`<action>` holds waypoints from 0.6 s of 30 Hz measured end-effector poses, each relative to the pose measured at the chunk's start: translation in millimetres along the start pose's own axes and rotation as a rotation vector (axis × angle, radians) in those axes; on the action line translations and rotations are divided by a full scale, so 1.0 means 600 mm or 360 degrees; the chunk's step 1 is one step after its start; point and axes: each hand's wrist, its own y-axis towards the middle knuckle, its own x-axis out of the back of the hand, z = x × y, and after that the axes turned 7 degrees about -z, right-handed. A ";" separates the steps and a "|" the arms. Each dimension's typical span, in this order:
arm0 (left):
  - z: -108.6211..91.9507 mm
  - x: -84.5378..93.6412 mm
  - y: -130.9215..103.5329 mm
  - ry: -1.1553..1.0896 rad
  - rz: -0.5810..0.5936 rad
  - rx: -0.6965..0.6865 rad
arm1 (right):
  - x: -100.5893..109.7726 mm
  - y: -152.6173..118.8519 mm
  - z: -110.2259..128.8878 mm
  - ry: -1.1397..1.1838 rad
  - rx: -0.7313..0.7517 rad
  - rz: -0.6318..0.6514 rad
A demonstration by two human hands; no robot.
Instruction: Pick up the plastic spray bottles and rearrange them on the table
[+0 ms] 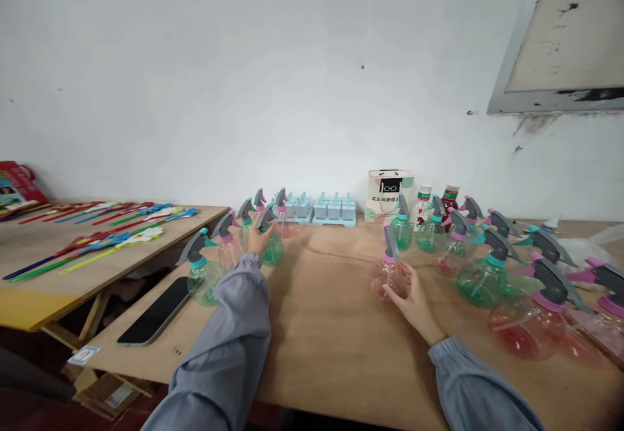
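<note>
My left hand (259, 240) is closed around the neck and trigger head of a green spray bottle (273, 251), which stands among several pink and green ones at the left. My fingers hide part of its head. On the right, my right hand (410, 298) grips the round body of a pink spray bottle (381, 277) from its right side, thumb in front. That bottle is upright, its grey trigger head above a pink collar. Nearest to my left sleeve stands another green spray bottle (199, 281). A large green spray bottle (480, 281) is in the group at the right.
A phone (155, 311) lies at the table's left edge. Light-blue ice-pop moulds (334, 210), a paper bag (375, 207) and two drink bottles line the wall. Colourful plastic hand-shaped sticks (92, 242) cover the left table. A plastic bag (585, 249) lies far right.
</note>
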 end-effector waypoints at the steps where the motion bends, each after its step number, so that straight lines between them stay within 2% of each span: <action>1: 0.005 -0.004 0.004 -0.0008 0.0004 0.0036 | 0.000 0.000 0.000 0.0003 0.0008 0.0002; 7: 0.031 -0.007 0.006 0.0021 0.0064 0.0174 | -0.002 -0.001 -0.004 0.0038 -0.0007 0.0007; 11: 0.038 0.005 -0.015 0.0101 0.0102 0.0071 | -0.002 -0.001 -0.002 0.0032 -0.0006 0.0005; 18: 0.019 0.008 -0.070 0.0562 -0.0143 0.0154 | -0.002 -0.001 -0.002 0.0036 -0.0011 0.0015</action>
